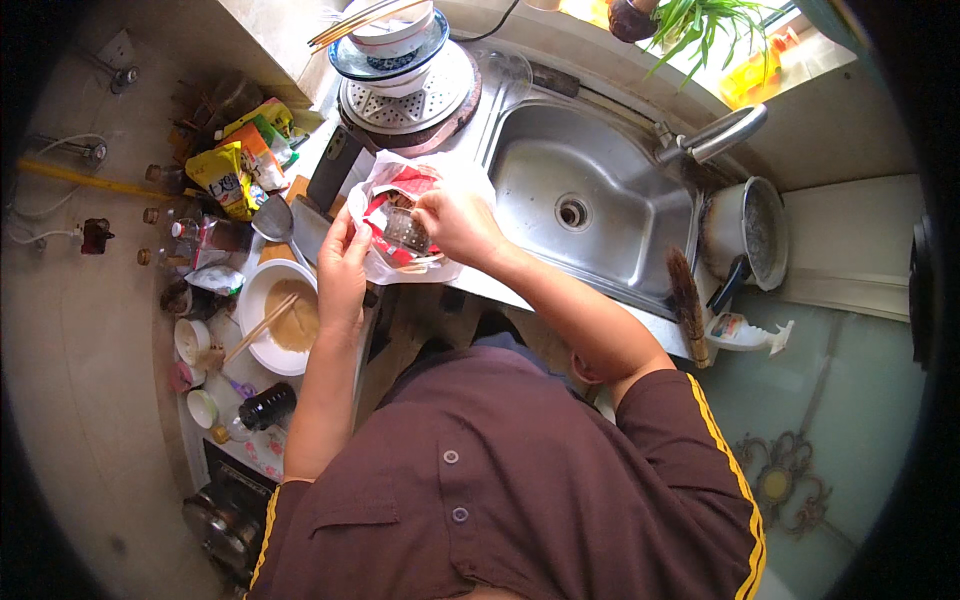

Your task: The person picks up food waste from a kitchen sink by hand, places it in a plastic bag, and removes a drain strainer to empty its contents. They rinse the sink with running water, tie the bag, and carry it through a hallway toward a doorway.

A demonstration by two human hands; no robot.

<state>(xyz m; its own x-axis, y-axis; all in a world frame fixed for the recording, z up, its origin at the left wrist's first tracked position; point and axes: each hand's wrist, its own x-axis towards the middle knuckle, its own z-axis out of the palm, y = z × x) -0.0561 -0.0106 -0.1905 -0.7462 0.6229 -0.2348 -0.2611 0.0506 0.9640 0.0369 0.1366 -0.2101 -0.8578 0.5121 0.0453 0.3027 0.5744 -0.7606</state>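
A white plastic bag (382, 166) with a red-printed inner wrapper (409, 180) stands at the counter's front edge. My left hand (343, 259) pinches the bag's near-left rim between thumb and fingers. Over the bag's mouth, my right hand (457, 217) grips a clear dimpled cup (407, 231), which is tilted inside the opening. Brownish contents show behind the cup, too small to identify. Left of my left hand sits a white bowl (251, 315) with pale brown batter-like liquid (294, 319) and a pair of chopsticks (259, 328) resting in it.
A stainless steel sink (517, 195) with a faucet (724, 135) lies to the right. Stacked bowls (390, 45) stand on a perforated steamer plate (405, 105) behind the bag. A cleaver (313, 225), ladle (272, 219), seasoning packets (221, 176), brush (684, 304) and pot (739, 232) are nearby.
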